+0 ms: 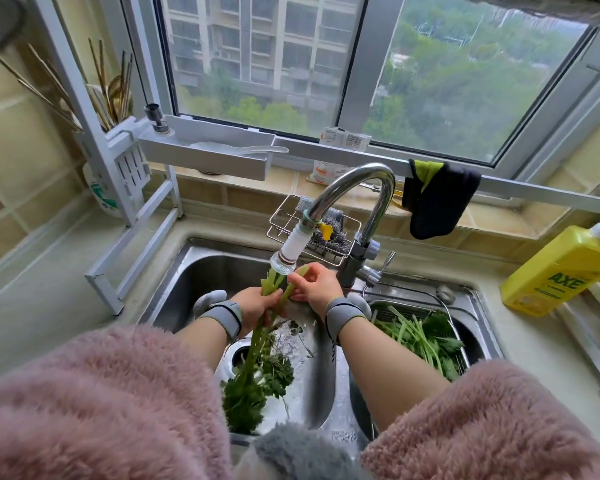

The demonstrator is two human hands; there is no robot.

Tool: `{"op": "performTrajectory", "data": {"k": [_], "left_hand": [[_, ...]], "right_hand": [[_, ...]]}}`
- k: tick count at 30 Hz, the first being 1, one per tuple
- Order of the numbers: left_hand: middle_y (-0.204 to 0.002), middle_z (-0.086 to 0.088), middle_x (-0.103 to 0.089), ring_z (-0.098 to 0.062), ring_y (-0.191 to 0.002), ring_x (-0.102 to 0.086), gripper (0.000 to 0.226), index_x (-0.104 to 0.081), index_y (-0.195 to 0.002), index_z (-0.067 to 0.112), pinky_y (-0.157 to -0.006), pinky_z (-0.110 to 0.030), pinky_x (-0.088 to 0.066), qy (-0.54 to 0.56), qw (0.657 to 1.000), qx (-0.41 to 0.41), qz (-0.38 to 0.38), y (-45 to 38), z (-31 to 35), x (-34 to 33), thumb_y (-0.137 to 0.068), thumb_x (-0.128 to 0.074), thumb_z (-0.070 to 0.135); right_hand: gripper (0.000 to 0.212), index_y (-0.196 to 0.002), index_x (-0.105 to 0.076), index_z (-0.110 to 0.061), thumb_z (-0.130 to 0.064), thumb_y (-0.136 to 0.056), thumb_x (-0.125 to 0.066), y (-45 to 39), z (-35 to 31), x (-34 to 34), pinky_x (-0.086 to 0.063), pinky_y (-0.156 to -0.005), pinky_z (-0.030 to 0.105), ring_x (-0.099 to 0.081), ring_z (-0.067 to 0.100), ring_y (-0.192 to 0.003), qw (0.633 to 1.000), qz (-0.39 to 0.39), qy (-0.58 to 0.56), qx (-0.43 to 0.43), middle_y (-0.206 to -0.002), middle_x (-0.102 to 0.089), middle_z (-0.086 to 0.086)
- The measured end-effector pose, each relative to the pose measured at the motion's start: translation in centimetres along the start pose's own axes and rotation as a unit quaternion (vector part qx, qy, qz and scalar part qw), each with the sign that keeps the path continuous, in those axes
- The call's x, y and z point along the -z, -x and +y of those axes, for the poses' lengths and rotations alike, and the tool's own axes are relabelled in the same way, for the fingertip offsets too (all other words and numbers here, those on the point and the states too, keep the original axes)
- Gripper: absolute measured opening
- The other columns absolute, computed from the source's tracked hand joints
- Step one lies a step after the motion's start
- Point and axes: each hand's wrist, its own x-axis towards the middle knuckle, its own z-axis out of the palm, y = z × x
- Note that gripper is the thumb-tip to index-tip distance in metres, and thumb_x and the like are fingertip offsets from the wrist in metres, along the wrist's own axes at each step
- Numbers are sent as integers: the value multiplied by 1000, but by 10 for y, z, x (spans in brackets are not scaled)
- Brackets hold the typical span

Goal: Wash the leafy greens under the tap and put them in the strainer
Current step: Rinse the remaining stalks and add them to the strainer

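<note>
Green stalks [269, 315] were gripped by the left hand [257, 306] and pinched by the right hand [314, 285] beneath the tap [286, 259]; the strainer [444, 308] was partly hidden by a forearm.

A: What is showing green?
B: The leafy greens [257, 382], pale at the stalks, dark at the leaves.
A: And brighter?
B: The yellow bottle [558, 271] is wearing green lettering; fluffy pink sleeves [94, 403] are framing grey wristbands [224, 315].
</note>
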Motion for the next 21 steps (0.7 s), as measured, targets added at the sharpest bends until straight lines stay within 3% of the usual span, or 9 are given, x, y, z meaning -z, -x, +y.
{"op": "performTrajectory", "data": {"k": [5,6,9,11,16,19,21], "left_hand": [[-70,-6,-57,-12,-55,-39,21,-58,-88,9,-55,-21,-36,-30,999,28,-1,7,-3,11,-97,-48,24],[-70,-6,-59,-12,-55,-39,20,-58,-90,8,-55,-21,-36,-37,999,34,-1,6,-3,13,-97,-48,24],[-71,-6,-63,-12,-54,-39,20,-59,-96,7,-54,-21,-36,-52,998,40,9,3,-8,20,-97,-48,24],[-75,-7,-63,-12,-56,-41,20,-60,-94,9,-55,-21,-36,-61,997,39,1,4,-8,18,-97,-48,25],[-71,-5,-59,-12,-59,-47,20,-60,-88,11,-58,-21,-39,-70,997,18,-14,6,-4,9,-97,-49,24],[-68,-5,-53,-13,-59,-45,22,-59,-82,9,-60,-22,-38,-64,998,10,2,3,-4,7,-96,-49,22],[-67,-5,-52,-13,-60,-45,28,-54,-74,9,-61,-22,-38,-51,998,-8,29,1,-4,8,-98,-46,21]], "right_hand": [[8,-97,-52,-9,-10,-91,-57,2,-2,-6,-54,-52,16,-62,8,-57,999,-32,10,-5,-82,-63,7],[3,-95,-55,-8,-11,-93,-54,3,-2,-5,-53,-52,15,-63,4,-54,999,-42,5,-6,-79,-63,5],[24,-81,-59,-7,-11,-98,-43,2,-3,-9,-54,-52,16,-62,2,-46,998,-54,-29,-26,-72,-62,6],[28,-80,-59,-7,-13,-100,-40,2,-5,-11,-52,-50,15,-60,3,-45,999,-35,-13,-29,-70,-61,6],[31,-73,-54,-10,-18,-100,-40,-3,-7,-8,-51,-50,18,-55,13,-57,999,10,31,-20,-65,-57,3],[8,-95,-56,-7,-9,-95,-49,-2,-6,-7,-53,-56,14,-58,12,-62,1000,0,-20,-20,-73,-60,3],[13,-106,-54,-5,-6,-93,-53,-5,-5,-6,-53,-65,18,-58,11,-68,999,-2,-41,-16,-80,-60,3]]}}
